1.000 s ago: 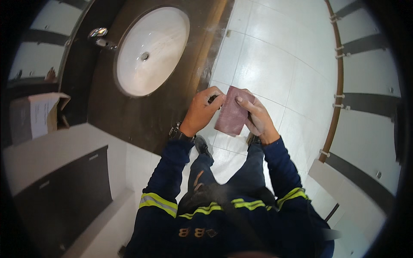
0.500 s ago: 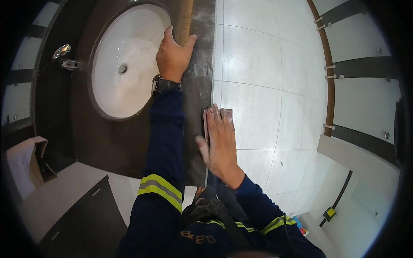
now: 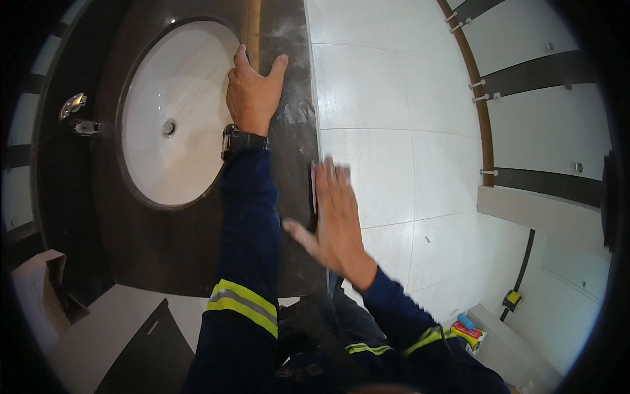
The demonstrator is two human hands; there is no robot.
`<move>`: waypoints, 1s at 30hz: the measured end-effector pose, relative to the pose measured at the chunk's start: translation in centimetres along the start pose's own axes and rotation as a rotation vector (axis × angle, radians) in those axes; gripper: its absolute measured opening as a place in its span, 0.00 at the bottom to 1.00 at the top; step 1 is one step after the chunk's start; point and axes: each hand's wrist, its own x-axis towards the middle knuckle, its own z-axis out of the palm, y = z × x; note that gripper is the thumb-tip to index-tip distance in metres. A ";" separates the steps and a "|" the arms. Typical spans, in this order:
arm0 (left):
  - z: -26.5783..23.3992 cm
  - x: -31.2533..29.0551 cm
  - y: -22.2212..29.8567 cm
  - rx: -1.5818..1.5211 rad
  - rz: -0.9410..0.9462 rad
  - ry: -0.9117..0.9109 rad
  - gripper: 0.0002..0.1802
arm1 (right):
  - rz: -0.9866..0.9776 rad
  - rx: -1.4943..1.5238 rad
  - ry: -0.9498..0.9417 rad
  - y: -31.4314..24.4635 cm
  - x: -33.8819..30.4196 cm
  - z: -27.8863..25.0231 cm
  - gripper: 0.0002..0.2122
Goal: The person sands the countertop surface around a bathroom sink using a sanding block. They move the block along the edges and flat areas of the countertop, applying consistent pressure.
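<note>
Sink point(image 3: 172, 111), white and oval, is my landmark in the head view, set in a dark countertop point(image 3: 164, 243) with its tap point(image 3: 77, 113) on the far side. Just right of it my left hand point(image 3: 252, 92) lies flat and open on the counter's rim. Further right, my right hand point(image 3: 338, 220) presses flat, fingers spread, against the counter's front edge; whether anything lies under its palm I cannot tell.

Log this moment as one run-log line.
left hand: flat on dark countertop beside white sink | right hand: pressed flat against countertop front edge | wristwatch: on left wrist
</note>
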 end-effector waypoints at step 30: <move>0.1 0.3 0.2 0.002 0.000 -0.040 0.55 | 0.437 0.924 0.039 5.6 3.6 2.7 0.17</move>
